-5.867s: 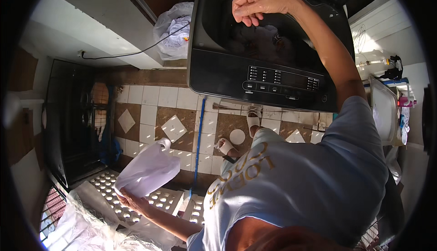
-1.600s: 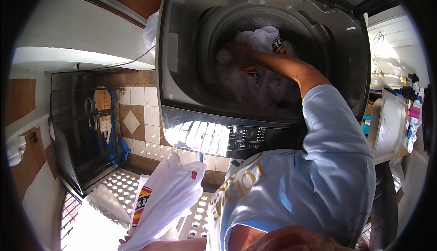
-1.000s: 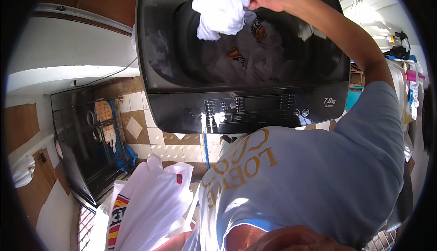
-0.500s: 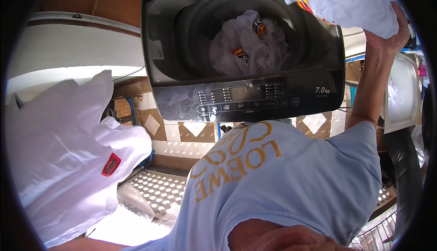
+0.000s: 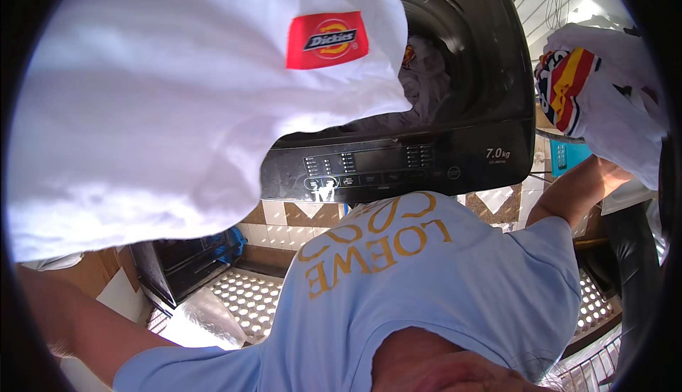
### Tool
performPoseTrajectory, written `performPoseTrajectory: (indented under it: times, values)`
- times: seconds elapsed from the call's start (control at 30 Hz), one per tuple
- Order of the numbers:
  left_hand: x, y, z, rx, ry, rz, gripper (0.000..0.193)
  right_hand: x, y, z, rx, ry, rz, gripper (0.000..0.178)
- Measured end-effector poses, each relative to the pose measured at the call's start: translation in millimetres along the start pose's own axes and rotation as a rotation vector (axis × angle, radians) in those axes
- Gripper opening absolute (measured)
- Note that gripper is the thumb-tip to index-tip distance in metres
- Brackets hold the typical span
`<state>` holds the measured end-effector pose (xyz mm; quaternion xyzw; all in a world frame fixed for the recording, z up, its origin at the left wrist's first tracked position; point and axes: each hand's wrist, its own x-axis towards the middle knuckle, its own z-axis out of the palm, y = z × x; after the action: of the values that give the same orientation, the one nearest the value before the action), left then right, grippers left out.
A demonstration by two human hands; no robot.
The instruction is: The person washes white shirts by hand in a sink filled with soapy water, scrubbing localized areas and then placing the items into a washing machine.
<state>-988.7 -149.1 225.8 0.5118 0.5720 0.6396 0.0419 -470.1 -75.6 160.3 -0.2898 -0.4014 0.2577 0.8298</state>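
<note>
A white shirt (image 5: pixel 177 108) with a small red label fills the upper left, raised in the air and covering part of the washing machine (image 5: pixel 398 172). My left forearm (image 5: pixel 64 314) runs up behind this shirt, which hangs from that arm; the hand itself is hidden. At the far right, my right hand (image 5: pixel 614 172) grips a bunched white T-shirt (image 5: pixel 618 93) with a red, yellow and dark-blue print; the cloth covers its fingers. Inside the open drum lie crumpled white clothes (image 5: pixel 426 83), partly blocked by the raised shirt.
The machine's dark control panel faces me. Behind the T-shirt is a turquoise object (image 5: pixel 568 156). A dark rack-like box (image 5: pixel 174 264) and a perforated pale panel (image 5: pixel 249 299) stand at lower left. Black material (image 5: pixel 632 264) hangs at right, above a wire basket (image 5: pixel 597 360).
The white shirt has swung up and right, now overlapping the machine. My right hand has lowered and shifted outward with the T-shirt, away from above the drum's edge.
</note>
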Motion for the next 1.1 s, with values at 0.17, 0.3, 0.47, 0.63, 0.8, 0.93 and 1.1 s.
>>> performPoseTrajectory:
  times: [0.17,0.3,0.47,0.63,0.8,0.93,1.1]
  values:
    - [53,13,47,-0.198,-0.038,0.093,0.034,-14,-16,-2,-0.005,-0.016,-0.032,0.038]
    - [74,15,74,-0.398,-0.105,0.111,0.034,-31,-10,0,0.008,-0.039,0.003,0.038]
    - [-9,-67,99,0.722,-0.67,-0.066,0.035,-49,-17,9,0.027,-0.078,0.017,0.037]
    - [-60,-68,63,0.476,-0.749,-0.16,0.042,-71,-24,24,0.09,-0.165,0.071,0.036]
    - [-75,38,67,-0.145,-0.854,0.021,0.051,-94,-41,65,0.227,-0.348,0.154,0.035]
    - [-121,116,52,-0.299,-0.546,0.234,0.044,-123,-55,136,0.445,-0.585,0.335,0.035]
    - [-135,112,-61,-0.519,-0.312,0.175,0.034,-185,-83,246,0.654,-0.967,0.612,0.034]
